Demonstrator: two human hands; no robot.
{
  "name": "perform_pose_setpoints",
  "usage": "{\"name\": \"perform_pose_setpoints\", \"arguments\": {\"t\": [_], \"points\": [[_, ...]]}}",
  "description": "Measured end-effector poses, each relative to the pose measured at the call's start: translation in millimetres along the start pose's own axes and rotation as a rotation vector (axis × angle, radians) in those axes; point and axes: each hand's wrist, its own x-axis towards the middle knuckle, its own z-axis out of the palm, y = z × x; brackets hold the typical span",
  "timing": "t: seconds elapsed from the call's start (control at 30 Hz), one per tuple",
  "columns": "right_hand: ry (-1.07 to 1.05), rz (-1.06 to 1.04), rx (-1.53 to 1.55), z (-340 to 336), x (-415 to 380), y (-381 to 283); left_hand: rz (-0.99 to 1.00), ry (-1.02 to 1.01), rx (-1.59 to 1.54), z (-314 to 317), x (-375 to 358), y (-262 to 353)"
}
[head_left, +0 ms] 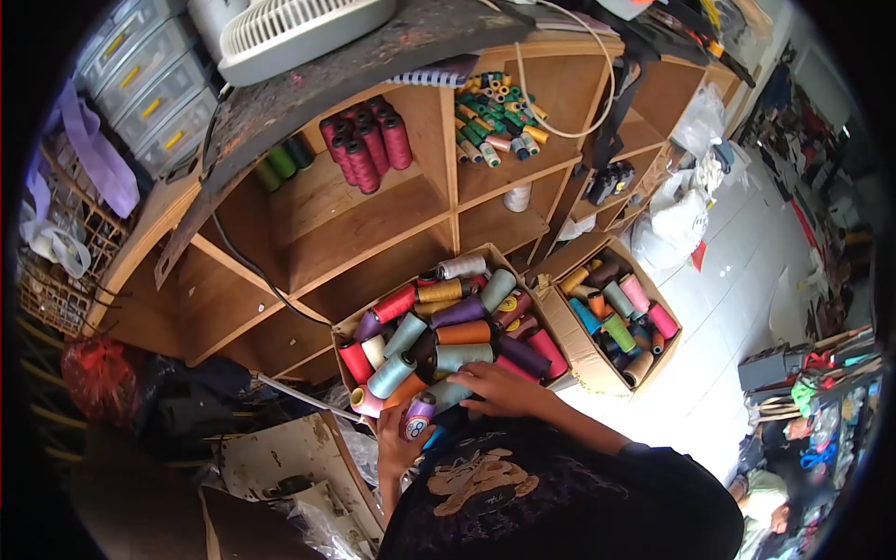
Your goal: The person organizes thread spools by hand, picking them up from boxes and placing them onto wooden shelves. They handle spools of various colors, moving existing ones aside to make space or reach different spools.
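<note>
A cardboard box (347,320) full of several thread cones in many colours stands in front of me on the floor. My left hand (397,446) holds a purple thread cone (417,415) upright at the box's near edge. My right hand (502,388) lies on the cones at the near side of the box, its fingers on a light teal cone (449,394). Whether it grips that cone I cannot tell. My dark printed shirt (551,499) fills the bottom of the view.
A second box (577,343) of thread cones stands to the right. Behind is a wooden shelf (369,219) with dark red cones (366,142), green cones (285,161) and small spools (495,121). A fan (289,33) sits on top. Black bags (191,401) lie left.
</note>
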Motion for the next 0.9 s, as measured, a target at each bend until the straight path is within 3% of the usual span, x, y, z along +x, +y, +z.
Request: {"name": "perform_pose_setpoints", "arguments": {"t": [0.13, 0.23, 0.27, 0.3, 0.33, 0.47, 0.57, 0.7, 0.8, 0.9], "points": [[0.063, -0.028, -0.023, 4, 8, 9, -0.133, -0.020, -0.119, -2, -13, -21], [-0.019, -0.111, 0.028, 8, 53, 28, -0.152, -0.159, -0.067, 10, -25, -49], [0.052, -0.152, -0.022, 9, 72, 31, -0.172, -0.206, -0.076, 11, -24, -46], [0.120, -0.196, -0.076, 8, 94, 34, -0.065, -0.141, 0.019, 10, -25, -40], [0.183, -0.224, -0.101, 8, 119, 39, -0.127, -0.147, -0.035, 6, -21, -28], [0.383, 0.010, -0.224, 49, 211, 92, -0.090, -0.084, -0.068, 13, -29, -41], [0.113, 0.264, -0.329, 46, 226, 89, -0.106, 0.021, -0.153, 12, -39, -33], [-0.085, 0.308, -0.471, 29, 239, 79, -0.238, 0.046, -0.070, 9, -52, -35], [-0.102, 0.256, -0.540, 31, 246, 86, -0.205, 0.050, -0.021, 4, -50, -32], [0.013, 0.163, -0.511, 32, 233, 82, -0.218, 0.030, 0.020, -16, -45, -12]]}}
